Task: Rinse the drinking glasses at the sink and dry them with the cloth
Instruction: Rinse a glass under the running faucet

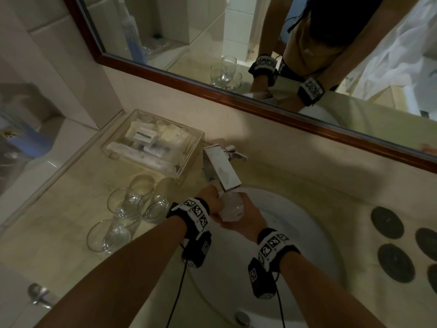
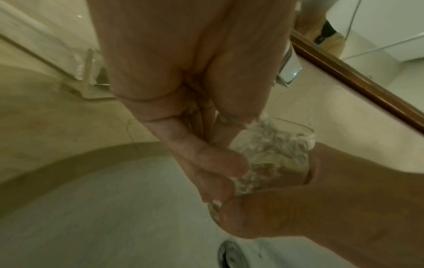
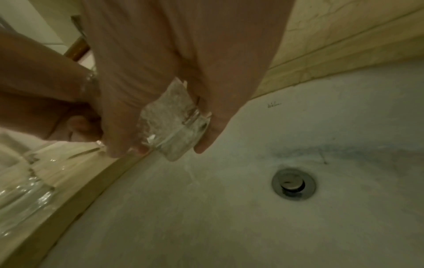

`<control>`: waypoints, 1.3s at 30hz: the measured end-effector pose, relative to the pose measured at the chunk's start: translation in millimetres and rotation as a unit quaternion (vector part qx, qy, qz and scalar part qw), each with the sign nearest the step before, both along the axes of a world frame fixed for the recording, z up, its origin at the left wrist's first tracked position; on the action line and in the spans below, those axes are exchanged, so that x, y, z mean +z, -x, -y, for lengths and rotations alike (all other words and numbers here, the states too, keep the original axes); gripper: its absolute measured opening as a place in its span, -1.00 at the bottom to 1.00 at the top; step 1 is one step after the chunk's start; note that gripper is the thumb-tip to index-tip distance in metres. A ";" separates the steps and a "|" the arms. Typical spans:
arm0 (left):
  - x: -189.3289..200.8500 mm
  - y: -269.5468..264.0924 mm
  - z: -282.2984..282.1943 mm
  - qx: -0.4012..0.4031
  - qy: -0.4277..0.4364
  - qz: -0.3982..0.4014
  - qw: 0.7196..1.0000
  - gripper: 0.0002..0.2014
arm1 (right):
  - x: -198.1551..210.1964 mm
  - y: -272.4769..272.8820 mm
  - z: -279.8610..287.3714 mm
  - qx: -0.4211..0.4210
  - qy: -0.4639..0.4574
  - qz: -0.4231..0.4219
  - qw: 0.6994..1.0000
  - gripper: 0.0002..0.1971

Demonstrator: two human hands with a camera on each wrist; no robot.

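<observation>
Dim, warm yellowish indoor light throughout. Head view: a soft bright patch on the wall above the faucet (image 1: 222, 166); the counter's (image 1: 71, 209) left edge is blurred and bent by wide-angle distortion. Both wrist views: soft, grainy, with near skin out of focus.

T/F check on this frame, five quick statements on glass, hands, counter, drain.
1. Both hands hold one glass under the faucet. True: left hand and right hand grip it over the sink.
2. The held glass is dry and empty. False: water churns inside it and runs off its base.
3. Three more glasses stand on the counter left of the sink. True.
4. A cloth is wrapped round the held glass. False: bare fingers only; no cloth visible.
5. The clear tray sits inside the sink. False: it is on the counter by the wall.
</observation>
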State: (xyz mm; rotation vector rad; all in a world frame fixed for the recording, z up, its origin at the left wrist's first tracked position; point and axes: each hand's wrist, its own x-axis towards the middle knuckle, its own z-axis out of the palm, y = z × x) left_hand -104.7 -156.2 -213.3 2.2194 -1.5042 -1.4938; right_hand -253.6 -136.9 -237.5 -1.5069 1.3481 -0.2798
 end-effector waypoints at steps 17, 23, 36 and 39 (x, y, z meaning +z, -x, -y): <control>-19.1 -2.9 -37.2 -0.211 0.089 0.129 0.965 -0.53 | 2.3 14.4 23.9 0.258 0.065 -0.375 0.888 0.02; -28.2 8.3 -39.5 -0.175 0.055 0.032 0.983 -0.04 | 6.7 -1.4 26.7 0.271 0.109 -0.374 0.880 -0.12; -24.3 -5.9 -26.5 0.239 0.039 -0.346 0.906 -0.46 | 16.2 7.4 34.4 0.209 0.074 -0.221 0.950 -0.03; -24.7 -7.4 -30.3 0.309 0.033 -0.384 0.869 -0.83 | 18.5 5.4 28.7 0.176 0.058 -0.168 0.968 -0.09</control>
